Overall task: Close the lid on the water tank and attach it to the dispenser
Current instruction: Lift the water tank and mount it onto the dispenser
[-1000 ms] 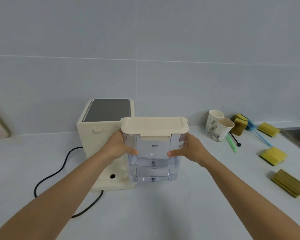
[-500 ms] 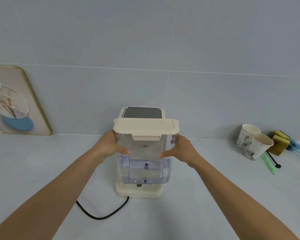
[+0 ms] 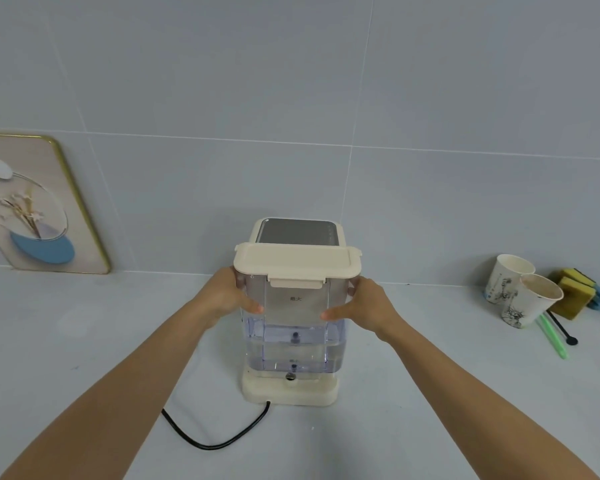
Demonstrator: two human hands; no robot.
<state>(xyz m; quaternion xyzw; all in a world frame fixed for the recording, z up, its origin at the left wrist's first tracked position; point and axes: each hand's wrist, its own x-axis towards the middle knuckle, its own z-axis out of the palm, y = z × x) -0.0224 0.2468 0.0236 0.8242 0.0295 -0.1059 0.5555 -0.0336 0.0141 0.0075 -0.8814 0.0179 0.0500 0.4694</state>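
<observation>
A clear water tank (image 3: 293, 344), partly filled, stands upright on the cream base of the dispenser (image 3: 297, 232), in front of the dispenser's body. Its cream lid (image 3: 297, 263) lies flat and shut on top, with the front latch down. My left hand (image 3: 227, 297) grips the tank's left side and my right hand (image 3: 362, 306) grips its right side, thumbs on the front face. The dispenser's dark top panel shows just behind the lid.
A black power cord (image 3: 215, 438) loops over the counter in front of the dispenser. A framed picture (image 3: 32, 206) leans on the tiled wall at left. At right stand two paper cups (image 3: 523, 296), sponges (image 3: 574, 289), a green straw and a black stirrer.
The tank has moved left from beside the dispenser to in front of it and come down onto the base. Both hands keep their grip on its sides.
</observation>
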